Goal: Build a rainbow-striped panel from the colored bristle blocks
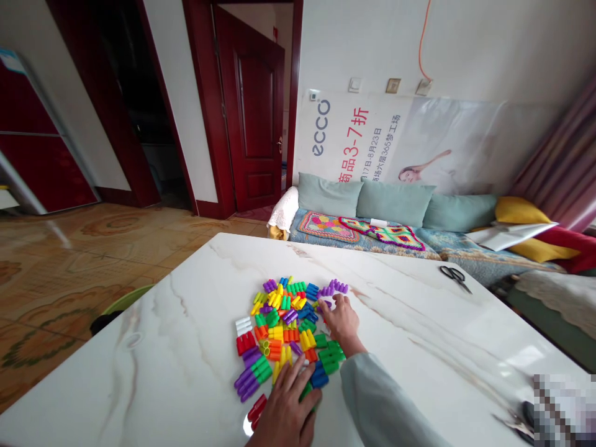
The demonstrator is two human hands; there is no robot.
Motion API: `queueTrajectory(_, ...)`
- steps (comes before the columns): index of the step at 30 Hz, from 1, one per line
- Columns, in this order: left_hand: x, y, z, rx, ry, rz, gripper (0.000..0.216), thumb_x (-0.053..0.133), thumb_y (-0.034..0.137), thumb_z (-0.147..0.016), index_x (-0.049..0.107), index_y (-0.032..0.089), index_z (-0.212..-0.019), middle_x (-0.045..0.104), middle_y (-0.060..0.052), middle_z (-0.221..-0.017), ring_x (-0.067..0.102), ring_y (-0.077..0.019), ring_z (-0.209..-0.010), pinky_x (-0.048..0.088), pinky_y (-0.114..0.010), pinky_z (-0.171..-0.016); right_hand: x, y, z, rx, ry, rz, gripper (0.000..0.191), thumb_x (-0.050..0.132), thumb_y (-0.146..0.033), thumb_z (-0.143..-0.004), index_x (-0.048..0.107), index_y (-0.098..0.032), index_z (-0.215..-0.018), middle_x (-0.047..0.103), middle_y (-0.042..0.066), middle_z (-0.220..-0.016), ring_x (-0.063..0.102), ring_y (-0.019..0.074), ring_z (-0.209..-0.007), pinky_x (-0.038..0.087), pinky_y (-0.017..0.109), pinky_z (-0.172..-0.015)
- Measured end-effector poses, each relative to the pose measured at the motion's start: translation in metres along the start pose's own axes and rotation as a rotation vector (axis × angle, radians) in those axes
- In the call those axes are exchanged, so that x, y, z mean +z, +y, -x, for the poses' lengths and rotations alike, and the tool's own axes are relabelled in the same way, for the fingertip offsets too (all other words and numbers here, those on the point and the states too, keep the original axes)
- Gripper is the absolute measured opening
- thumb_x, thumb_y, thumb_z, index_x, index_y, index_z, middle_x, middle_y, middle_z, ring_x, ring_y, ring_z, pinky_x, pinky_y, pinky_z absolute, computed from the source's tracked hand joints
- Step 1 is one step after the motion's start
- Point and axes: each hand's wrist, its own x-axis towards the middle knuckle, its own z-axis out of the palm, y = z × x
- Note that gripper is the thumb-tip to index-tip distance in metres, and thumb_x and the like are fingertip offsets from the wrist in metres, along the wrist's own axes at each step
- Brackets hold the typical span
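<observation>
On the left side of the table point(153, 354), a hand can pass low over a flat surface as far as the white blocks point(243, 326). In the middle the way is obstructed: the colourful blocks point(291, 335) lie tightly together, many touching. The left hand point(291, 406) covers their near edge, and the right hand point(342, 318) stands at their far right part. The right sleeve point(382, 397) closes the near approach from the right. Beyond it, a broad passage extends between the scissors point(454, 275) and a dark-handled tool point(519, 425) at the near right corner.
</observation>
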Motion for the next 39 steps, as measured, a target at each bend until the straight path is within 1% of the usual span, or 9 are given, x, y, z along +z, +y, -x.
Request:
queueTrajectory(6, -0.003, 0.001, -0.001, -0.004, 0.001, 0.005, 0.039, 0.052, 0.012, -0.077, 0.061, 0.024, -0.113, 0.043, -0.006, -0.146, 0.036, -0.031, -0.136, 0.038, -0.052, -0.107, 0.005, -0.001, 0.007, -0.163, -0.042, 0.033, 0.037, 0.052, -0.049, -0.088, 0.059, -0.024, -0.114, 0.064, 0.006, -0.107, 0.065, 0.0199, -0.088, 0.04, 0.028, -0.07)
queueTrajectory(13, -0.001, 0.002, 0.0, -0.015, 0.012, 0.011, 0.039, 0.053, 0.013, -0.078, 0.061, 0.026, -0.114, 0.042, -0.005, -0.147, 0.036, -0.0306, -0.136, 0.037, -0.051, -0.108, 0.007, 0.001, 0.01, -0.348, -0.01, 0.024, 0.031, 0.057, -0.034, -0.086, 0.061, -0.024, -0.115, 0.065, 0.007, -0.11, 0.059, 0.0218, -0.104, 0.038, 0.03, -0.084)
queueTrajectory(18, -0.002, 0.002, 0.001, -0.025, -0.003, 0.011, 0.038, 0.052, 0.013, -0.08, 0.06, 0.027, -0.114, 0.042, -0.004, -0.148, 0.038, -0.0301, -0.135, 0.038, -0.052, -0.107, 0.014, 0.003, 0.016, -0.372, 0.019, 0.058, 0.043, 0.058, -0.034, -0.084, 0.053, -0.017, -0.123, 0.067, 0.01, -0.106, 0.059, 0.0239, -0.103, 0.038, 0.034, -0.087)
queueTrajectory(23, -0.003, 0.001, 0.001, -0.011, 0.017, -0.002, 0.037, 0.052, 0.013, -0.08, 0.06, 0.027, -0.114, 0.042, -0.004, -0.148, 0.039, -0.0298, -0.134, 0.039, -0.052, -0.106, 0.018, 0.008, 0.017, -0.395, 0.105, -0.042, 0.025, 0.049, -0.023, -0.085, 0.057, -0.014, -0.107, 0.069, 0.009, -0.091, 0.063, 0.0222, -0.09, 0.04, 0.033, -0.083)
queueTrajectory(25, -0.002, 0.001, 0.001, -0.009, 0.028, 0.0, 0.037, 0.053, 0.013, -0.08, 0.06, 0.028, -0.114, 0.042, -0.004, -0.148, 0.038, -0.0294, -0.134, 0.039, -0.051, -0.107, 0.016, 0.015, 0.015, -0.369, 0.141, -0.143, 0.025, 0.043, -0.02, -0.086, 0.057, -0.015, -0.107, 0.069, 0.007, -0.091, 0.064, 0.0195, -0.084, 0.042, 0.03, -0.078)
queueTrajectory(27, -0.001, 0.001, 0.001, -0.013, 0.029, 0.005, 0.038, 0.053, 0.013, -0.08, 0.06, 0.028, -0.113, 0.041, -0.003, -0.149, 0.038, -0.029, -0.135, 0.038, -0.05, -0.107, 0.012, 0.025, 0.011, -0.274, 0.158, -0.222, 0.028, 0.04, -0.021, -0.087, 0.057, -0.018, -0.11, 0.068, 0.006, -0.098, 0.064, 0.0168, -0.083, 0.044, 0.027, -0.075)
queueTrajectory(30, 0.0, 0.001, 0.001, -0.015, 0.02, 0.004, 0.038, 0.053, 0.012, -0.079, 0.06, 0.027, -0.113, 0.04, -0.003, -0.149, 0.037, -0.029, -0.135, 0.037, -0.05, -0.108, 0.007, 0.046, -0.002, -0.12, 0.15, -0.219, 0.028, 0.043, -0.024, -0.086, 0.062, -0.019, -0.107, 0.064, 0.007, -0.109, 0.063, 0.0163, -0.09, 0.045, 0.025, -0.075)
queueTrajectory(35, -0.002, 0.001, 0.001, -0.007, 0.023, 0.002, 0.036, 0.053, 0.012, -0.078, 0.061, 0.026, -0.111, 0.043, -0.005, -0.147, 0.037, -0.0301, -0.135, 0.038, -0.051, -0.107, 0.002, 0.073, -0.031, 0.017, 0.108, -0.137, 0.025, 0.051, -0.021, -0.08, 0.061, -0.016, -0.102, 0.067, 0.008, -0.095, 0.063, 0.02, -0.084, 0.042, 0.028, -0.069)
queueTrajectory(39, -0.002, 0.001, 0.0, -0.005, 0.012, 0.0, 0.036, 0.053, 0.013, -0.078, 0.061, 0.026, -0.111, 0.045, -0.005, -0.146, 0.037, -0.0301, -0.136, 0.039, -0.05, -0.107, 0.002, 0.071, -0.048, 0.031, 0.079, -0.106, 0.026, 0.053, -0.018, -0.079, 0.059, -0.017, -0.104, 0.068, 0.008, -0.096, 0.062, 0.0203, -0.087, 0.039, 0.027, -0.067)
